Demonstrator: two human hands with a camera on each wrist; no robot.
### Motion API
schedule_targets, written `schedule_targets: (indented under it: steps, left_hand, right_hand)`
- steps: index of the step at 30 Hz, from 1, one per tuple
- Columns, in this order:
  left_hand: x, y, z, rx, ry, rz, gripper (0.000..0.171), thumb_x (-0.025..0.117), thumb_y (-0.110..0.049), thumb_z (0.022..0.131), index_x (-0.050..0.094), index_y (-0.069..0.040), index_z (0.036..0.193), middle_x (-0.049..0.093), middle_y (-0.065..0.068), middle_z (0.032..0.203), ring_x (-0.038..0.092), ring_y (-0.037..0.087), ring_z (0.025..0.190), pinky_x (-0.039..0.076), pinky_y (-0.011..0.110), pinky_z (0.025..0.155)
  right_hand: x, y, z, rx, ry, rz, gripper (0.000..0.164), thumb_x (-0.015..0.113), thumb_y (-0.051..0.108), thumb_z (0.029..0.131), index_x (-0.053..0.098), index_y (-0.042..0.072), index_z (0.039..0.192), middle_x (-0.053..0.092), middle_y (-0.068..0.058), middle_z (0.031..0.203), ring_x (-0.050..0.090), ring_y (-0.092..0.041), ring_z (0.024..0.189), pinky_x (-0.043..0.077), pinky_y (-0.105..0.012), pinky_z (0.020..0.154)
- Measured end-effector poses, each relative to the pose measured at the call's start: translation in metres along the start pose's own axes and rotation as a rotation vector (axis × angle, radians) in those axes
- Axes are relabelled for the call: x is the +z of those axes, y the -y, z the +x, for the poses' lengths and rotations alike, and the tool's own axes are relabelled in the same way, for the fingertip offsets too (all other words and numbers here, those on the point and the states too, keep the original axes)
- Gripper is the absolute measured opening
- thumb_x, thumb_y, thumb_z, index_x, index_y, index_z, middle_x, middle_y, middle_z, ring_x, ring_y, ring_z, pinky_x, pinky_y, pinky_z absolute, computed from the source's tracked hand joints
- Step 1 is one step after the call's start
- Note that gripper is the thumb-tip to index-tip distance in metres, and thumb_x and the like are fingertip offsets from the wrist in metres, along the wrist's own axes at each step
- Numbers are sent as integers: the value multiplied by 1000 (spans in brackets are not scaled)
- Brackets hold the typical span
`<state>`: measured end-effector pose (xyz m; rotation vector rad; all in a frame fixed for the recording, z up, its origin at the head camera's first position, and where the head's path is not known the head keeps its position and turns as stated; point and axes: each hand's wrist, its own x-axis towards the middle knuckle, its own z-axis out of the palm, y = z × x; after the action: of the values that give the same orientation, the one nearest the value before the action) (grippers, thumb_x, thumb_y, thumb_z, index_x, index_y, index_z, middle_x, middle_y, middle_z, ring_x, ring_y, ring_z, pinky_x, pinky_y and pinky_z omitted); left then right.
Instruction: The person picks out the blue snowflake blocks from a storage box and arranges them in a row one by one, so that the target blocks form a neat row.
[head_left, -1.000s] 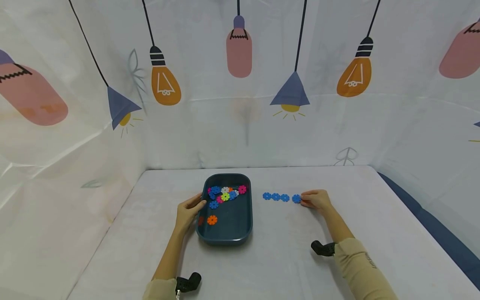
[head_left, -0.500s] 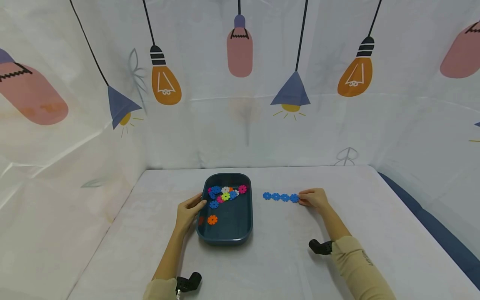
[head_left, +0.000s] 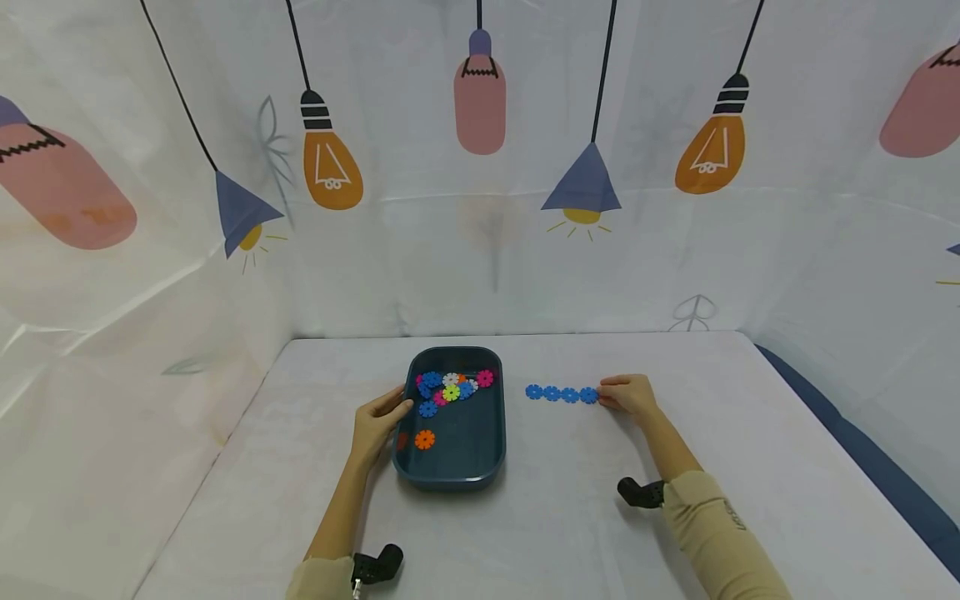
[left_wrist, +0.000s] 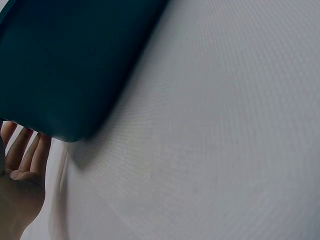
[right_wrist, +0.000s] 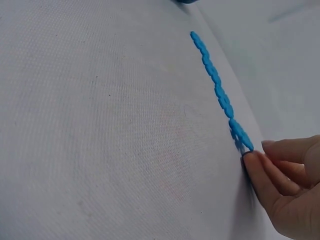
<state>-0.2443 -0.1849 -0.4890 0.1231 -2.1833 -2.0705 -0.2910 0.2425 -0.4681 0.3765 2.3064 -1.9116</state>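
Observation:
My left hand (head_left: 375, 427) holds the left side of a dark teal tray (head_left: 468, 450), thumb at the rim and fingers along the outer wall. In the left wrist view the fingers show against the wall of the tray (left_wrist: 60, 65). Several blue flower-shaped discs (head_left: 552, 393) form a row on the white table, right of the tray. My right hand (head_left: 630, 395) pinches the edge of the rightmost blue disc (head_left: 588, 396) between thumb and fingertips. Seen from the right wrist, this disc (right_wrist: 241, 134) tilts slightly above the table, its left edge meeting its neighbour.
Inside the tray, a cluster of blue, pink, white and yellow flower discs (head_left: 451, 392) lies towards the far end. An orange disc (head_left: 424, 439) sits nearer the front left. A white printed curtain (head_left: 420, 267) hangs behind the table (head_left: 555, 525).
My right hand has moved slightly left, bringing the rightmost blue disc up against the row; a gap was there before. The left hand and tray have stayed put.

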Motion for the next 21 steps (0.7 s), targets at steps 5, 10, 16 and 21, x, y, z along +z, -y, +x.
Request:
schedule_targets:
  steps: [5, 10, 16, 21]
  left_hand:
    - [0, -1, -1, -8, -2, 1, 47, 72, -16, 84, 59, -2, 126, 58, 17, 126, 62, 22, 106, 54, 25, 80]
    - [0, 0, 0, -6, -2, -4, 46, 71, -15, 84, 59, -1, 126, 58, 18, 126, 63, 17, 103, 54, 25, 79]
    - [1, 0, 0, 2, -10, -8, 46, 72, -15, 83, 60, -1, 125, 59, 19, 125, 63, 13, 100, 54, 24, 79]
    - [1, -1, 0, 7, -14, -1, 46, 72, -15, 84, 60, 0, 125, 59, 20, 125, 64, 13, 99, 54, 25, 78]
  right_hand:
    - [-1, -1, 1, -14, -8, -12, 40, 62, -4, 85, 50, -21, 119, 66, -13, 90, 64, -8, 71, 56, -24, 70]
    - [-2, 0, 0, -21, -15, -37, 38, 61, -1, 87, 52, -20, 119, 67, -17, 95, 65, -9, 73, 56, -24, 70]
    - [4, 15, -3, -43, 75, 70, 42, 58, 2, 91, 46, -19, 126, 68, -10, 95, 65, -7, 78, 55, -25, 76]
    - [19, 33, -7, -40, 199, 241, 47, 54, 0, 93, 37, -19, 133, 67, -7, 96, 67, -10, 84, 53, -28, 82]
